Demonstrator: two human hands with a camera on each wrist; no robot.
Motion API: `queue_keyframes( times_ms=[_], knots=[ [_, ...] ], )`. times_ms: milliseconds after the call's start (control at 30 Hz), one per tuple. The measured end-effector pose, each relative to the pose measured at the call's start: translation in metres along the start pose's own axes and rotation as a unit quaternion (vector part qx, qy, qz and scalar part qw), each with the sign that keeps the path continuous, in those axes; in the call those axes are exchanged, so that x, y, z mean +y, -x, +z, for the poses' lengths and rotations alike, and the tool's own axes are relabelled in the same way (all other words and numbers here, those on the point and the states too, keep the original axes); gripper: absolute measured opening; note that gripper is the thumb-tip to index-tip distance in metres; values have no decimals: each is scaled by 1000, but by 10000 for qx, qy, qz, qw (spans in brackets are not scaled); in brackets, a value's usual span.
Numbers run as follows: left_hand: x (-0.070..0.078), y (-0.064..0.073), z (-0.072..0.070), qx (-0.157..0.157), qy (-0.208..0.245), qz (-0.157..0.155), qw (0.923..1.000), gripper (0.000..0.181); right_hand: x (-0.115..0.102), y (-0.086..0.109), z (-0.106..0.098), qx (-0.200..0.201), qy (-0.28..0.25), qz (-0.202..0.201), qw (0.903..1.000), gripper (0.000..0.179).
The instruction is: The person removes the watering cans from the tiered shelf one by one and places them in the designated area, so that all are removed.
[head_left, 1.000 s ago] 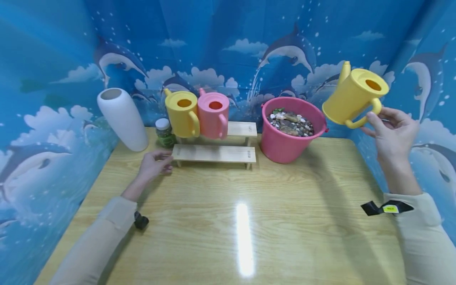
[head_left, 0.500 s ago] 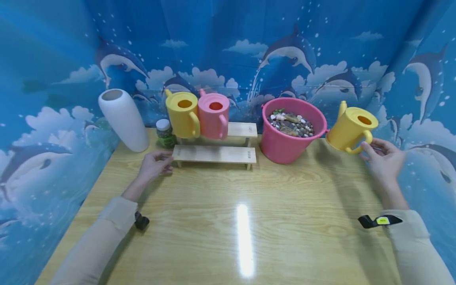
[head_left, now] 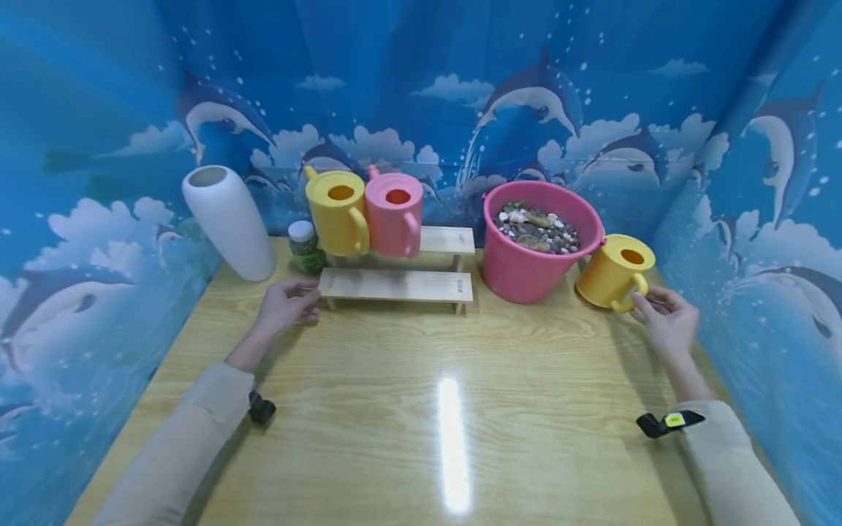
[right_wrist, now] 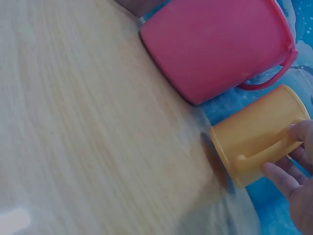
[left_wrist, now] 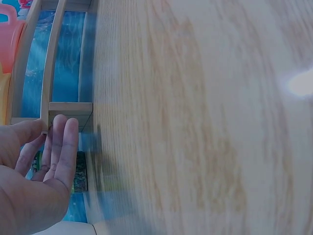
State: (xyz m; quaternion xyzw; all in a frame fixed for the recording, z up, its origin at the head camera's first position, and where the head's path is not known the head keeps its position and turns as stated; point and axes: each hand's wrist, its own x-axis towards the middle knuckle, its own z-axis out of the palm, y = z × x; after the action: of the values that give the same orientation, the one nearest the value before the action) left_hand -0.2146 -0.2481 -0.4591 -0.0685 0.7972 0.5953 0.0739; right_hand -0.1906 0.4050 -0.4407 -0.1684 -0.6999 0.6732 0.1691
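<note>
In the head view my right hand (head_left: 667,321) grips the handle of a yellow watering can (head_left: 601,274), upright at the table's right side, close beside a pink bucket (head_left: 526,274). The right wrist view shows the can's base (right_wrist: 227,161) right at the tabletop, my fingers curled round its handle. My left hand (head_left: 284,310) pinches the left end of a two-step wooden shelf (head_left: 395,283) at its lower board; the left wrist view shows the thumb against the board end. Another yellow watering can (head_left: 338,219) and a pink watering can (head_left: 395,219) stand side by side on the upper step.
Pebbles and shells (head_left: 536,228) fill the bucket. A tall white vase (head_left: 230,226) and a jar with a white lid (head_left: 304,245) stand left of the shelf. A blue dolphin-print curtain (head_left: 421,88) hangs behind the wooden table (head_left: 368,409).
My right hand has brought the yellow watering can down and left, from the air to the tabletop beside the bucket. The left hand and shelf have stayed in place.
</note>
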Motion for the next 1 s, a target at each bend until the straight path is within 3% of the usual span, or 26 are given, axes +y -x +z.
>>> queue_keyframes(
  times_ms=[167, 467, 767, 900, 1000],
  knots=[
    [0, 0, -1, 5, -61, -5, 10000, 45, 7, 5, 7, -292, -71, -40, 9995, 15],
    [3, 2, -1, -18, -126, 0, 9999, 47, 10, 1, 19, -65, -363, 86, 9993, 19],
    [2, 2, 0, -18, -109, 56, 9999, 46, 12, 0, 16, -62, -163, -116, 9998, 24],
    [1, 2, 0, -28, -87, 76, 9999, 46, 1, 8, 12, 153, -464, -399, 9980, 28],
    [1, 2, -1, -35, -97, 102, 9999, 45, -8, 11, 9, 285, -686, -857, 9935, 28]
  ],
)
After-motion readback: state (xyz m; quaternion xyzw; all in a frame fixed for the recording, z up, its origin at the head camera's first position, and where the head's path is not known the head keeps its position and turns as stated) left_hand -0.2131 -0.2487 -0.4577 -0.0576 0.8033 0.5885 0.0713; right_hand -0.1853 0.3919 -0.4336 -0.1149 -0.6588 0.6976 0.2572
